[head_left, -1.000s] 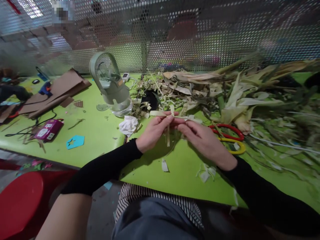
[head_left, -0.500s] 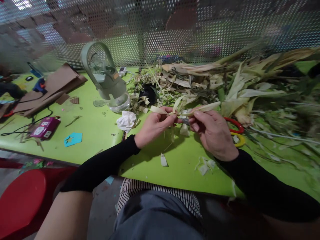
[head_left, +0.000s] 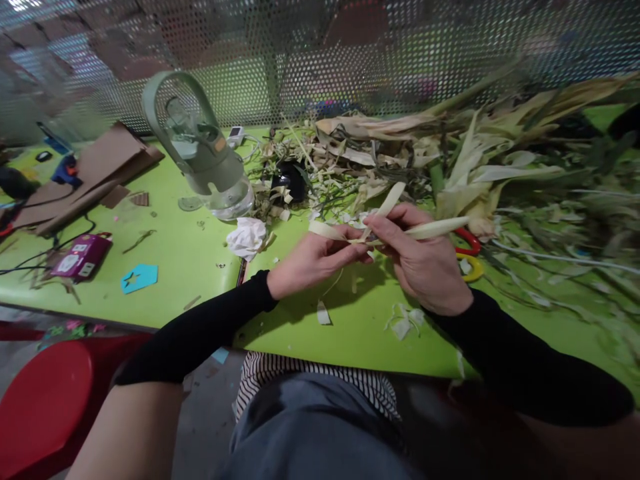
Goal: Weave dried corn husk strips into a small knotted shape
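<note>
My left hand (head_left: 313,260) and my right hand (head_left: 420,257) meet above the green table (head_left: 200,260), both in black sleeves. Each pinches pale corn-husk strips (head_left: 430,229) that cross between the fingertips; one strip points right, another (head_left: 387,200) sticks up and back. Thin fibres hang below the hands. Small husk scraps (head_left: 323,312) lie on the table under them.
A big heap of corn husks and stalks (head_left: 450,160) fills the back right. Red and yellow scissor handles (head_left: 470,257) lie behind my right hand. A pale green desk fan (head_left: 200,153), crumpled tissue (head_left: 247,237), cardboard (head_left: 100,167), a pink box (head_left: 80,257) and a red stool (head_left: 40,407) are at left.
Both hands have lifted slightly off the table and the right hand turned, drawing the husk strips out sideways; a strip now sticks out to the right.
</note>
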`<state>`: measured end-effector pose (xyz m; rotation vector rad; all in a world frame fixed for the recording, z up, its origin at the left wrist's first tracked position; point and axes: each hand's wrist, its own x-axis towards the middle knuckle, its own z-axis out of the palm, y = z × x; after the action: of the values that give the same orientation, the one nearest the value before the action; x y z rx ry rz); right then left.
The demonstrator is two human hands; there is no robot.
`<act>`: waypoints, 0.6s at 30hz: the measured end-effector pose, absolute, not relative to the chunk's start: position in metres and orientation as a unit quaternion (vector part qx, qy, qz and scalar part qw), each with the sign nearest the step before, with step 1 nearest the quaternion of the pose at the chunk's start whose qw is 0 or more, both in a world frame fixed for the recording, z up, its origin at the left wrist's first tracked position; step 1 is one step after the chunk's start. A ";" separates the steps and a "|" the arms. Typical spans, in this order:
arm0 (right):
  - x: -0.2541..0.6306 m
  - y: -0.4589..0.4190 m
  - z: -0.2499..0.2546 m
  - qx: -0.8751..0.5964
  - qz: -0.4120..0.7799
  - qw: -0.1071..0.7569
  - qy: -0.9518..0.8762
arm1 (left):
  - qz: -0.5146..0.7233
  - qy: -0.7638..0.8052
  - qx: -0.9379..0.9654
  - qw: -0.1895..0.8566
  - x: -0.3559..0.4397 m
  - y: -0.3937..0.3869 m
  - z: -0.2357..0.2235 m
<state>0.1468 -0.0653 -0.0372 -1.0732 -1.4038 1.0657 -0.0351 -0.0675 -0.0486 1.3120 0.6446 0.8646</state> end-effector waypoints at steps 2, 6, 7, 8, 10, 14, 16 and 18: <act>0.147 -0.064 -0.035 -0.449 0.457 0.503 -0.580 | 0.382 0.290 0.583 0.656 -0.035 -0.070 -0.047; 0.148 -0.058 -0.033 -0.461 0.466 0.473 -0.588 | 0.393 0.309 0.576 0.647 -0.035 -0.073 -0.043; 0.149 -0.057 -0.034 -0.463 0.457 0.479 -0.590 | 0.392 0.316 0.572 0.647 -0.035 -0.073 -0.042; 0.150 -0.055 -0.036 -0.463 0.446 0.489 -0.589 | 0.391 0.325 0.568 0.647 -0.036 -0.073 -0.042; 0.152 -0.053 -0.040 -0.457 0.431 0.515 -0.583 | 0.395 0.341 0.565 0.639 -0.037 -0.072 -0.040; 0.154 -0.051 -0.045 -0.452 0.413 0.524 -0.592 | 0.407 0.355 0.566 0.623 -0.039 -0.072 -0.039; 0.154 -0.051 -0.044 -0.453 0.403 0.522 -0.600 | 0.416 0.351 0.565 0.620 -0.040 -0.072 -0.039; 0.153 -0.052 -0.043 -0.448 0.409 0.529 -0.593 | 0.422 0.349 0.562 0.620 -0.040 -0.072 -0.039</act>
<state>0.1526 -0.0521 -0.0428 -1.0706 -1.4157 0.9768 -0.0399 -0.0720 -0.0393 1.2922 0.8020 0.9698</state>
